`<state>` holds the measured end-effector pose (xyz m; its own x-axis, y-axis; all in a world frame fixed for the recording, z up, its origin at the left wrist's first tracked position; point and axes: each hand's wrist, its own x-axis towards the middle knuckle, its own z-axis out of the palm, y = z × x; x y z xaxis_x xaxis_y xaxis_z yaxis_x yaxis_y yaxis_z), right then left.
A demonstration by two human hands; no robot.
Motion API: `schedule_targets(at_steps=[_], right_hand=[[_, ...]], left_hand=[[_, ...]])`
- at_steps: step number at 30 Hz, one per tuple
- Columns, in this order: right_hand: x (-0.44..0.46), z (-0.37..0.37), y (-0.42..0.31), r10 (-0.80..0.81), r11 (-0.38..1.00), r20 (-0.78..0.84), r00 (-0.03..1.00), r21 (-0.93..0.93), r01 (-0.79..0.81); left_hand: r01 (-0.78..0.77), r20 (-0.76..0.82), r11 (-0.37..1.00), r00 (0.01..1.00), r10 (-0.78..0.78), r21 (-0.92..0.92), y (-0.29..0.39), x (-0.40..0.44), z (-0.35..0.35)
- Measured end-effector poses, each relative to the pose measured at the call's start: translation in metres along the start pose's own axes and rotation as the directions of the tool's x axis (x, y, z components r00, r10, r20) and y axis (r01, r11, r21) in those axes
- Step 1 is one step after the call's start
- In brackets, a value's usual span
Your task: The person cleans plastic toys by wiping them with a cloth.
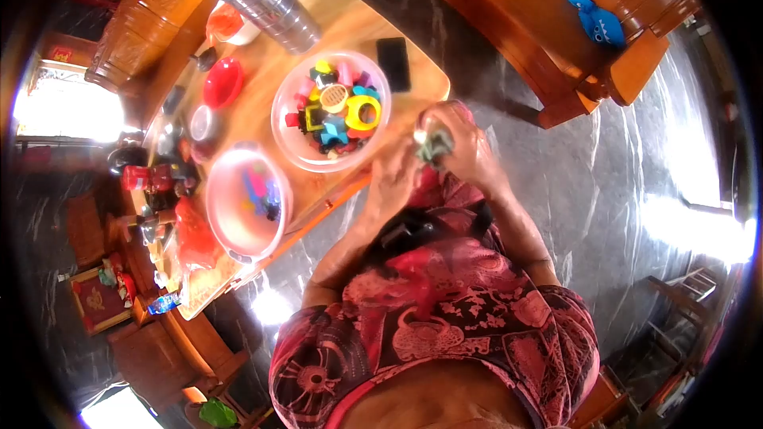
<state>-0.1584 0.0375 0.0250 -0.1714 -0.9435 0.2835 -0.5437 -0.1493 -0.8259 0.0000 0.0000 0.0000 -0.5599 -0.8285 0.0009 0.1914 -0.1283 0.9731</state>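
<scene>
Both hands are together in front of my body, just off the table's edge. My left hand [395, 172] has its fingers closed against a small greenish-grey thing [435, 147], which looks like a cloth. My right hand [465, 143] is wrapped round the same thing from the other side. Nearest to them on the table [350, 20] stands a round tub [278, 123] full of colourful plastic toys [335, 129]. A pink basin [230, 222] with a few blue, pink and purple pieces in it is farther left.
A black phone-like slab [393, 64] lies beyond the tub. Behind it are a tall metallic flask [274, 8], a red bowl [223, 83] and a red bag [195, 234]. A wooden bench [509, 24] holding a blue toy [600, 24] stands at the upper right.
</scene>
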Motion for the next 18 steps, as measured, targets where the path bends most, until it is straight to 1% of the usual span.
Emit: schedule_targets(at_steps=[2, 3, 5, 6, 7, 8, 9, 10, 11, 12, 13, 14, 15, 16, 17, 18], right_hand=[[0.003, 0.005, 0.005, -0.09, 0.996, -0.118, 0.989, -0.006, 0.09], [0.001, -0.005, 0.01, -0.096, 0.995, -0.102, 0.99, -0.049, 0.091], [0.004, 0.0, 0.002, -0.036, 0.999, -0.234, 0.972, -0.023, 0.032], [0.002, 0.006, 0.001, -0.031, 0.999, -0.233, 0.972, -0.02, 0.027], [0.0, 0.012, 0.003, 0.103, 0.991, -0.277, 0.955, 0.111, -0.075], [0.0, 0.019, 0.005, 0.24, 0.954, -0.304, 0.922, 0.249, -0.166], [0.001, 0.024, 0.006, 0.241, 0.953, -0.306, 0.921, 0.252, -0.166], [0.001, 0.028, 0.006, 0.244, 0.945, -0.344, 0.907, 0.293, -0.144], [0.002, 0.031, 0.005, 0.248, 0.936, -0.38, 0.891, 0.332, -0.119], [0.0, 0.033, 0.003, 0.327, 0.84, -0.321, 0.889, 0.529, -0.118], [-0.002, 0.033, 0.002, 0.327, 0.84, -0.319, 0.889, 0.53, -0.119], [-0.005, 0.033, 0.003, 0.416, 0.638, -0.148, 0.897, 0.751, -0.173], [-0.007, 0.032, 0.004, 0.45, 0.378, 0.044, 0.892, 0.896, -0.234], [-0.007, 0.033, 0.007, 0.449, 0.377, 0.046, 0.892, 0.896, -0.236], [-0.007, 0.035, 0.011, 0.317, 0.548, -0.097, 0.943, 0.831, -0.099], [-0.007, 0.035, 0.014, 0.239, 0.621, -0.159, 0.958, 0.784, -0.025]], left_hand=[[0.058, -0.038, 0.996, 0.998, -0.055, 0.071, 0.008, 0.001, 0.002], [0.045, -0.03, 0.999, 0.999, -0.044, 0.029, 0.004, 0.006, 0.014], [0.072, -0.008, 0.981, 0.997, -0.072, 0.178, 0.016, 0.011, 0.013], [0.077, -0.009, 0.981, 0.997, -0.077, 0.179, 0.017, 0.009, 0.013], [0.034, -0.008, 0.971, 0.999, -0.033, 0.239, 0.018, 0.009, 0.014], [-0.009, -0.004, 0.953, 1.0, 0.01, 0.302, 0.019, 0.008, 0.013], [-0.008, -0.002, 0.952, 1.0, 0.009, 0.305, 0.015, 0.009, 0.012], [-0.205, -0.003, 0.873, 0.973, 0.23, 0.443, 0.01, 0.011, 0.012], [-0.375, 0.027, 0.732, 0.898, 0.439, 0.568, 0.008, 0.011, 0.012], [-0.374, 0.027, 0.733, 0.899, 0.437, 0.569, 0.006, 0.009, 0.011], [-0.375, 0.046, 0.699, 0.896, 0.441, 0.609, 0.012, 0.007, 0.012], [-0.376, 0.064, 0.663, 0.894, 0.444, 0.647, 0.016, 0.005, 0.012], [-0.374, 0.062, 0.663, 0.894, 0.443, 0.648, 0.018, 0.006, 0.013], [-0.412, 0.1, 0.636, 0.879, 0.467, 0.652, 0.019, 0.008, 0.014], [-0.451, 0.137, 0.607, 0.86, 0.491, 0.655, 0.02, 0.012, 0.014], [-0.497, 0.175, 0.601, 0.841, 0.512, 0.626, 0.021, 0.016, 0.013]])
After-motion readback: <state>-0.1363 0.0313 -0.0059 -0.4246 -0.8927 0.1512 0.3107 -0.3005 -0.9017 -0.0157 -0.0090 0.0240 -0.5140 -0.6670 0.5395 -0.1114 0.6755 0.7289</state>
